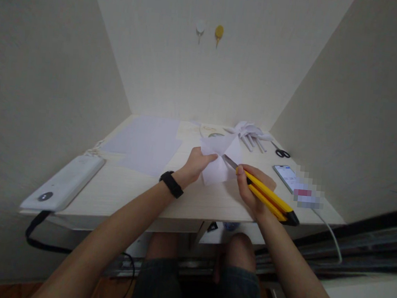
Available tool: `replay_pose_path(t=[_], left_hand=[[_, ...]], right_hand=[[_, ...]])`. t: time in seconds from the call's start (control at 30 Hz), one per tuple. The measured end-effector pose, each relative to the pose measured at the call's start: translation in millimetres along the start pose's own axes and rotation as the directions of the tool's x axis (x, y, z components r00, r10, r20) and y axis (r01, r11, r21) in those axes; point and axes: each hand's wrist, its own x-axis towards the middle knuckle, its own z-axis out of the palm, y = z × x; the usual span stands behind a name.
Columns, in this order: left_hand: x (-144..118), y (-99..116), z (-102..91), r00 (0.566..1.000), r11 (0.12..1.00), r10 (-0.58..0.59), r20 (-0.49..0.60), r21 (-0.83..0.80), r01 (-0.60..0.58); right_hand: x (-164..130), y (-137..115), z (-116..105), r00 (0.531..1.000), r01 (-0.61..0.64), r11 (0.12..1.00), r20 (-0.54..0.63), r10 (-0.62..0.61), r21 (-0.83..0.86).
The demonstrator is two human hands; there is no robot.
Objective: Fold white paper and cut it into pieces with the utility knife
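A: Right hand point(252, 191), lower centre-right: fingers wrapped round a yellow-and-black utility knife point(267, 197), blade against the folded white paper piece point(220, 162).

B: Left hand point(197, 165), mid-frame: fingers pinch that paper's left edge above the pale wooden desk point(128, 189).

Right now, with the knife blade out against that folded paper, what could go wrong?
1. The left hand pinches the folded paper close to the blade of the yellow utility knife held by the right hand; a slip could likely cut the left fingers.
2. The paper seems to be held up off the desk, so it may buckle or tear unevenly.
3. The phone and its cable lie just right of the knife hand; a pull-through stroke might snag them.
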Motion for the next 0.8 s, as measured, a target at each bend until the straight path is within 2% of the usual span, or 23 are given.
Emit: replay_pose_path(t=[0.2,0.3,0.4,0.47,0.63,0.8], left_hand=[[0.0,0.5,0.3,1.0,1.0,0.0,-0.025,0.02,0.0],[0.7,-0.6,0.0,1.0,1.0,-0.007,-0.03,0.024,0.008],[1.7,-1.9,-0.4,0.999,0.999,-0.019,-0.029,0.03,0.02],[1.9,-2.2,-0.5,0.999,0.998,-0.026,-0.029,0.05,0.027],[1.2,-0.5,-0.9,1.0,0.998,-0.007,-0.023,0.062,0.008],[2.4,-3.0,-2.2,1.0,0.999,0.014,-0.012,0.048,-0.013]], right_hand=[[-0.5,2.1,-2.4,0.993,0.116,0.992,0.039,-0.114,-0.044],[-0.9,6.3,-2.8,0.976,0.214,0.977,0.05,-0.214,-0.002],[-3.1,11.3,-1.9,0.963,0.26,0.962,0.044,-0.265,0.08],[-5.5,14.0,-1.1,0.968,0.232,0.968,0.075,-0.24,0.096],[-11.0,17.6,1.3,0.986,0.091,0.996,0.14,-0.091,0.002],[-7.2,16.5,1.8,0.969,0.113,0.987,0.205,-0.136,0.118]])
